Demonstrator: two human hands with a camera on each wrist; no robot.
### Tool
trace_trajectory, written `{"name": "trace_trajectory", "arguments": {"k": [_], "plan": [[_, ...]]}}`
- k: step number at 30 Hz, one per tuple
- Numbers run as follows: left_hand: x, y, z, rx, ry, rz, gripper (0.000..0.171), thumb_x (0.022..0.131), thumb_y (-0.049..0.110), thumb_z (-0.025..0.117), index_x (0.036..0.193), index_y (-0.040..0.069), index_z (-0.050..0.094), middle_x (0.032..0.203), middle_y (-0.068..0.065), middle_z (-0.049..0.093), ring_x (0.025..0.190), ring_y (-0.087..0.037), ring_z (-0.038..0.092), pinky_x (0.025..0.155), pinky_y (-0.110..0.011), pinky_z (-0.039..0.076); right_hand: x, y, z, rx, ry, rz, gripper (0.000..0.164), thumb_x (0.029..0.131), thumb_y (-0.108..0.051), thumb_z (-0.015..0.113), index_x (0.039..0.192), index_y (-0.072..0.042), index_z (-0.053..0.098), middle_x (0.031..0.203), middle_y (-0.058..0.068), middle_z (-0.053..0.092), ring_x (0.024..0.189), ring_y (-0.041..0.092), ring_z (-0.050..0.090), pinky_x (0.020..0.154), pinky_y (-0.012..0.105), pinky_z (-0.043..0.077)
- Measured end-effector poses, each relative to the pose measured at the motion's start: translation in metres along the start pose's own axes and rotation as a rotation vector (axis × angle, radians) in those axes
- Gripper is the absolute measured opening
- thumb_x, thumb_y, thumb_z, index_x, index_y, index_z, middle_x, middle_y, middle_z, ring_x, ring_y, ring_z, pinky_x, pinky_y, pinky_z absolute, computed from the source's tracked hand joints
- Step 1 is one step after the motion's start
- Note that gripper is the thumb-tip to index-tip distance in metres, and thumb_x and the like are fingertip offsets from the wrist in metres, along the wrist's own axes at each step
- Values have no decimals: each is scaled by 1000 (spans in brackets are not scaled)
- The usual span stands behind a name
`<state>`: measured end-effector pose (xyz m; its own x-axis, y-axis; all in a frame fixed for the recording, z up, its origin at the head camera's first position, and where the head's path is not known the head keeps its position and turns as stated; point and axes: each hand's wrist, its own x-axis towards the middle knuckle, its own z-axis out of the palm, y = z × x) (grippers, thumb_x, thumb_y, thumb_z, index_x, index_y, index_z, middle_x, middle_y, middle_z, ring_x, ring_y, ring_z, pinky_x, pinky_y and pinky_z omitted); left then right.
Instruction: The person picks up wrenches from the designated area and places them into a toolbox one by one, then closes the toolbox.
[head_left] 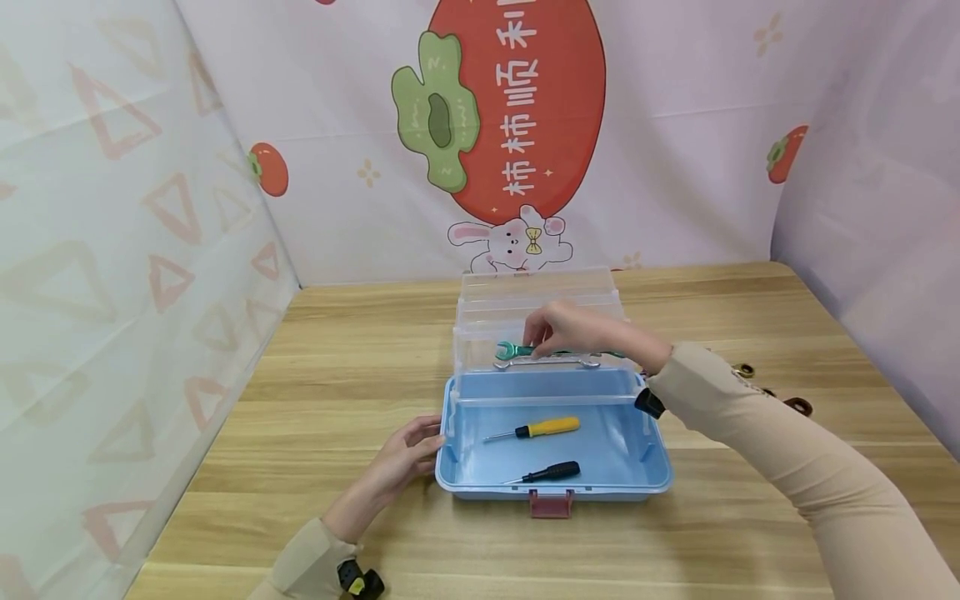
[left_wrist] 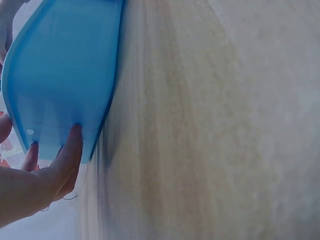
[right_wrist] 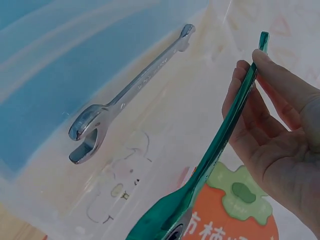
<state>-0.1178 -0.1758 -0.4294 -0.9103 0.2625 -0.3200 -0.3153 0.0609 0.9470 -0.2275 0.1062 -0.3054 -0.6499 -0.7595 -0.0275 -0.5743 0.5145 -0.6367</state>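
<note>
Green wrench in your right fingers, running side to side along the blue toolbox's far side

Take the blue toolbox (head_left: 615,446) as your landmark. Your right hand (head_left: 566,327) is the nearer one: it is beyond the toolbox's far edge, over the clear tray (head_left: 472,354), and it already has the green wrench (right_wrist: 215,150). The relation to mind is the line-up: in the head view, the green wrench's long axis runs roughly along the toolbox's length, forked end toward the toolbox's left end, close to parallel with the silver wrench (head_left: 547,361) on the tray, which lies just on the toolbox side of it.

The green wrench sits between your right thumb and fingers, closed in a pinch with no spare gap. You grip it nearer the forked end, so the longer part runs back under your wrist toward the toolbox's right end. It looks raised above the tray; you can't tell how high.

Your left hand (head_left: 408,454) is at the toolbox's left end, fingers loosely extended, tips resting on the outer wall. It is well apart from the green wrench.

On the toolbox floor lie the yellow screwdriver (head_left: 553,426) and, nearer you, the black screwdriver (head_left: 553,472).
</note>
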Motion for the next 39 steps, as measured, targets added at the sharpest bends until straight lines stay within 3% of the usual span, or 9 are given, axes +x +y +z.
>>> {"name": "trace_trajectory", "arguments": {"k": [18,39], "plan": [[-1,3,1,-34,-7,6,50,87,14,54,128,-7,33,126,-24,40,97,-17,53,83,-36,46,11,11,23,19,-44,3,7,76,-2,66,83,-2,65,76,2,62,66,10,54,59,21,48],[-1,0,0,-26,-10,-1,51,87,16,55,128,-6,34,125,-22,42,98,-18,53,84,-37,46,8,20,32,-8,-70,24,7,75,-1,67,81,-2,64,72,1,60,64,9,49,58,19,45]]}}
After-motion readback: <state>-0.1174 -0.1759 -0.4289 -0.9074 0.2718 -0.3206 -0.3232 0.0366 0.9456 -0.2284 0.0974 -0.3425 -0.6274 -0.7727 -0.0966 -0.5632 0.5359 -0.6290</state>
